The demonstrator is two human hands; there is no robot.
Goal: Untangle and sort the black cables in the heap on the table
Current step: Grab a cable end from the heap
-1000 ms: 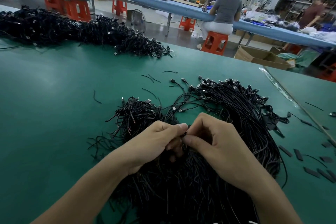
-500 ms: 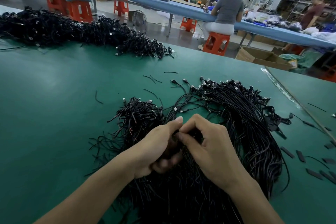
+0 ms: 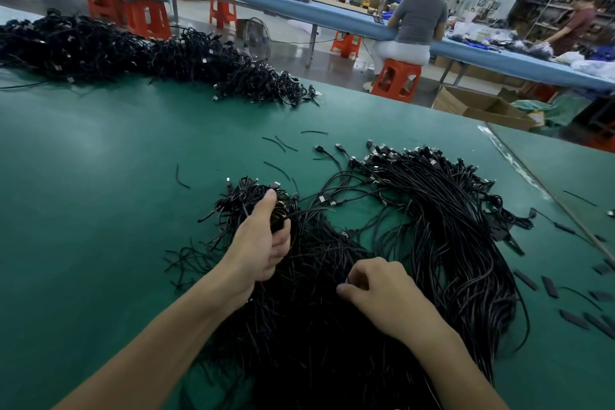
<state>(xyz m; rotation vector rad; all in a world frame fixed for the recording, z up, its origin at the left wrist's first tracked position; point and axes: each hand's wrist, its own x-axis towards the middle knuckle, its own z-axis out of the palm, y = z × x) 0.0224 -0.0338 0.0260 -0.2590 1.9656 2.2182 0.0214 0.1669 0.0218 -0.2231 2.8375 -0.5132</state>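
While my left hand grips a small bunch of cables at the heap's far-left corner, thumb up on top, my right hand sits curled on the heap nearby, thumb vs index. Can't tell if a strand is pinched btwn them.

Step in hand, I'd say: pulling one bunch free of the tangle, w/ the right as anchor. Next move prob calls for a slow draw along the strands, not across, or loops will cinch.

Heap lies on the green table right in front of me, long axis approx near-to-far. Bunch ends fan left & away. On the right, a combed bundle arcs from near-right up to the far side, plugs lined up at the far end, pointing away & left. Another pile sits well apart at the far-left edge.
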